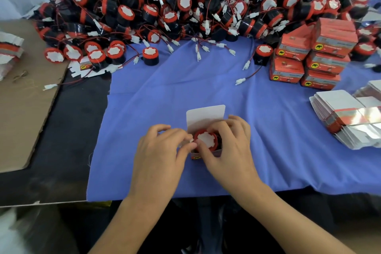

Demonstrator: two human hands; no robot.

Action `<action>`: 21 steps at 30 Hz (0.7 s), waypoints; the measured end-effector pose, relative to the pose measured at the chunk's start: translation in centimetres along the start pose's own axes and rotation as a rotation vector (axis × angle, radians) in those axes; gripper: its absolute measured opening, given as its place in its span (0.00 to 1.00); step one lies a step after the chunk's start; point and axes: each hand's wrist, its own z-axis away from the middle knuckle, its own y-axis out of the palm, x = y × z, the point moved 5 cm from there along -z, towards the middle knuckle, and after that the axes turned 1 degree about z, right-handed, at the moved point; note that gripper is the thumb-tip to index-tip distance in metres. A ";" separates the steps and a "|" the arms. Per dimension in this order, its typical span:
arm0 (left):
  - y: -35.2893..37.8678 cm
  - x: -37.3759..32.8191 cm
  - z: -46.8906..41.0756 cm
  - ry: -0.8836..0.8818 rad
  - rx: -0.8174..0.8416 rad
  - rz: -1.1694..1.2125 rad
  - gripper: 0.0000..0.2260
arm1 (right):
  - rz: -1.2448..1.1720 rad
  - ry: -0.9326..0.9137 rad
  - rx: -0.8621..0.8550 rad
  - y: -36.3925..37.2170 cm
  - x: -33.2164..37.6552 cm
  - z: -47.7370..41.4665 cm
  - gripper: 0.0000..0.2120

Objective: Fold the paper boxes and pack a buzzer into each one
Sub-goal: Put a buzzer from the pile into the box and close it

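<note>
Paper box [206, 117]: sitting on the blue cloth [268, 150] just in front of me, its top open and its white lid flap standing up on the far side.

Buzzer [206, 139]: red-rimmed with a white label, lying face up inside that box.

Left grip [160, 146]: I am pinching the box's left edge with curled fingertips. A small white piece is showing there, and I cannot tell whether it is a flap or a plug.

Right grip [228, 144]: I am curling my thumb and fingers round the buzzer's rim, clamped on it from the right side.

Heap of buzzers [185, 2]: piling up along the far side of the bench [68, 140], with red wires and white plugs trailing onto the cloth.

Packed boxes [309, 57]: orange, stacked at the far right.

Flat boxes [346, 117]: lying in a slanting stack at the right edge.

Cardboard sheet [20, 109]: lying at the left, off the cloth.
</note>
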 end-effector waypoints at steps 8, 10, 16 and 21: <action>0.3 -1.5 -0.2 0.025 0.032 -0.101 0.05 | -0.196 0.072 -0.085 0.1 -1.1 0.5 0.13; 0.5 -1.7 -0.3 0.002 0.041 -0.090 0.05 | -0.229 0.083 -0.122 0.1 -1.3 0.6 0.13; 1.0 -1.2 -0.9 -0.114 0.051 -0.049 0.10 | -0.295 0.138 -0.162 0.1 -1.5 0.7 0.11; 0.8 -1.8 -0.8 -0.065 0.050 -0.121 0.09 | -0.295 0.152 -0.169 -0.3 -1.8 0.7 0.07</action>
